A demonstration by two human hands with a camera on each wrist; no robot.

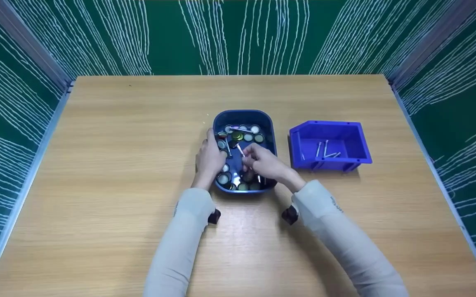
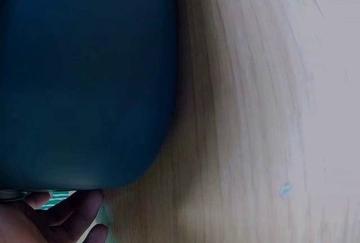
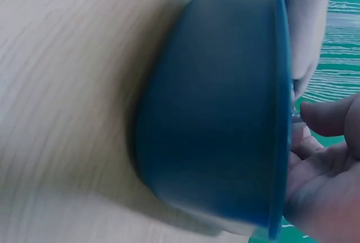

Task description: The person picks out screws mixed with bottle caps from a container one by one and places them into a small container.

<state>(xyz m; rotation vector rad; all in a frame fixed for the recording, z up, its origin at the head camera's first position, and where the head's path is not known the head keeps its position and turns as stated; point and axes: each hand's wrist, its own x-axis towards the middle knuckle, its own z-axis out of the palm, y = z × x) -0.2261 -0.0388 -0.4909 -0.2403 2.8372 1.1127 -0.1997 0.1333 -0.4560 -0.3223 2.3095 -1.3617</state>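
Note:
A dark blue tub (image 1: 244, 192) holds several round bottle caps (image 1: 223, 179) and a few silver screws. My left hand (image 1: 211, 158) grips its left rim, with the fingers along the outside and the thumb over the edge. In the left wrist view, fingers (image 2: 79, 215) curve past the tub's wall. Inside the tub, my right hand (image 1: 265, 163) pinches a silver screw (image 1: 240, 150) between thumb and fingertips. The right wrist view catches its thumb (image 3: 329, 116) just above the rim, with the lower fingers partly hidden behind the wall.
To the right of the tub stands a bright blue open-front bin (image 1: 328, 165) with several silver screws (image 1: 325, 147) inside. Both containers sit on a wooden table (image 1: 130, 165). Green, white-streaked panels (image 1: 238, 37) enclose its back and sides.

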